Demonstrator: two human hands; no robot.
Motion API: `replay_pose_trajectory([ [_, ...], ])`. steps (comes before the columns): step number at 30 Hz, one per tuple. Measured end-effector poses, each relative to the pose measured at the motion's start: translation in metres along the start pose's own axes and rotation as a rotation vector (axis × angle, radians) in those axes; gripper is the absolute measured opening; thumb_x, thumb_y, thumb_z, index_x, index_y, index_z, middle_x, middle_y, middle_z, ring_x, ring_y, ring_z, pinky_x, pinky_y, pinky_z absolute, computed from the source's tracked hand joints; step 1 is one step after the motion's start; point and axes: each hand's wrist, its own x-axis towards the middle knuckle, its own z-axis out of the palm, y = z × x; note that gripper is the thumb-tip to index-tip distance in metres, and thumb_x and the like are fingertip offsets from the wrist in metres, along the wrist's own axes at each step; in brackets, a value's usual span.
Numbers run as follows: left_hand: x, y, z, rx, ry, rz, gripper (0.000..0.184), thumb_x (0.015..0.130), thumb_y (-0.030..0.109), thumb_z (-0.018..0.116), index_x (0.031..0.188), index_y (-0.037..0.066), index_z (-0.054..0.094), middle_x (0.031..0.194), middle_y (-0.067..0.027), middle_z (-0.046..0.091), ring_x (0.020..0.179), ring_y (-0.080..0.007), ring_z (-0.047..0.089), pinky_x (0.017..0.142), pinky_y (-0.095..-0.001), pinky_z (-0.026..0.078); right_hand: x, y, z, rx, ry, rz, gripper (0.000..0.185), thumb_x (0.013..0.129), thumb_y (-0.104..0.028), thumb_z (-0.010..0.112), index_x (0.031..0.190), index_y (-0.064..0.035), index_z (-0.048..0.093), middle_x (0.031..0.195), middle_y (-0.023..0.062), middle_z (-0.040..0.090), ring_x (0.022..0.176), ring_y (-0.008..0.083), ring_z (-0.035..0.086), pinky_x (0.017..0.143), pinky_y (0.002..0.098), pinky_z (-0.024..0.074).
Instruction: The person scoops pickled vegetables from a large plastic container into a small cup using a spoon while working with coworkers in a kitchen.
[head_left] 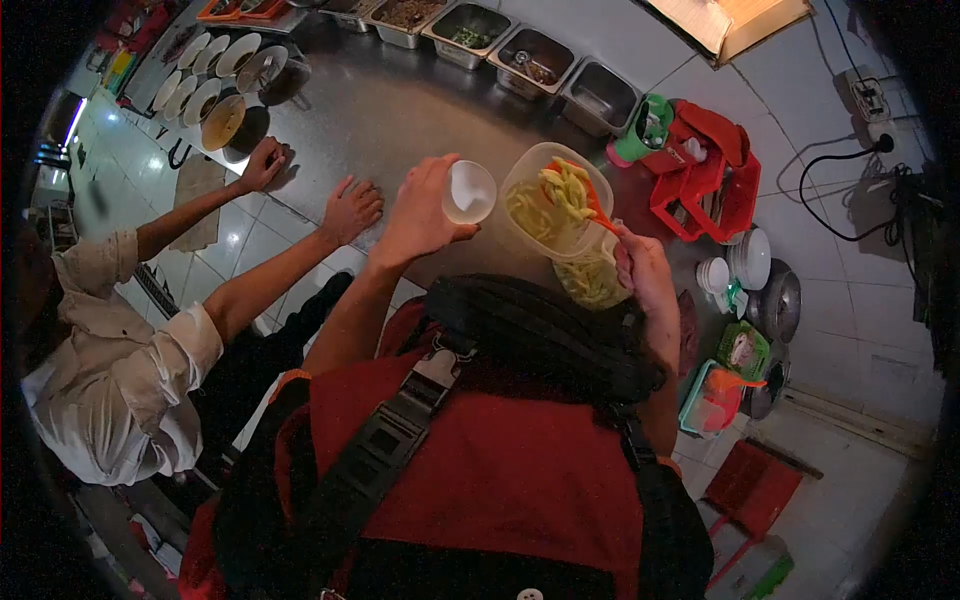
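Note:
A small white cup is held in my left hand, with its round opening facing up toward the camera. My right hand grips the handle of an orange spoon. Pale green strips are heaped on the spoon, over a clear plastic container that has more strips in its bottom. Just below that container, partly beneath it, another clear container or bag of green strips lies close to my right hand.
Metal trays line the back of the steel counter. Bowls stand at the far left, near a co-worker's hands. Red baskets and stacked dishes are at the right.

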Motion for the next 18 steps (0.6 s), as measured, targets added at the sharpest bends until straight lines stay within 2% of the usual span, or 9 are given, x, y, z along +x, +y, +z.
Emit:
replay_pose_trajectory([
  [3,0.003,0.011,-0.008,-0.048,-0.031,-0.016,0.091,0.057,0.027,0.087,0.134,0.004,0.043,0.124,-0.0186,0.05,0.119,-0.0383,0.049,0.1,-0.046,0.04,0.003,-0.013,-0.003,-0.021,0.025,0.065,0.049,0.099,-0.041,0.052,0.061,-0.0115,0.046,0.052,-0.006,0.038,0.042,0.0048,0.032,0.04,0.0243,0.0214],
  [8,0.0,0.022,-0.011,-0.154,-0.071,-0.033,0.092,0.058,0.027,0.087,0.135,0.002,0.043,0.126,-0.0191,0.048,0.119,-0.0387,0.05,0.099,-0.0433,0.042,0.004,-0.033,-0.005,-0.118,0.008,-0.025,0.048,0.1,-0.037,0.051,0.059,-0.0109,0.047,0.049,-0.0041,0.038,0.038,0.0062,0.031,0.039,0.0243,0.0218],
  [10,0.003,0.025,-0.011,-0.207,-0.05,0.062,0.091,0.06,0.026,0.087,0.135,0.001,0.042,0.127,-0.0198,0.048,0.118,-0.0396,0.051,0.098,-0.0422,0.043,0.007,-0.039,-0.014,-0.153,-0.03,-0.031,0.049,0.099,-0.037,0.052,0.059,-0.0102,0.049,0.048,-0.0041,0.039,0.039,0.0057,0.032,0.039,0.0237,0.0225],
  [18,0.018,0.05,-0.011,-0.268,0.015,0.131,0.089,0.059,0.024,0.088,0.133,0.001,0.044,0.122,-0.0196,0.053,0.115,-0.0398,0.054,0.097,-0.0428,0.045,0.013,-0.094,-0.014,-0.364,-0.097,-0.017,0.05,0.096,-0.038,0.057,0.056,-0.0085,0.055,0.046,-0.0043,0.042,0.04,0.0041,0.036,0.039,0.0235,0.0244],
])
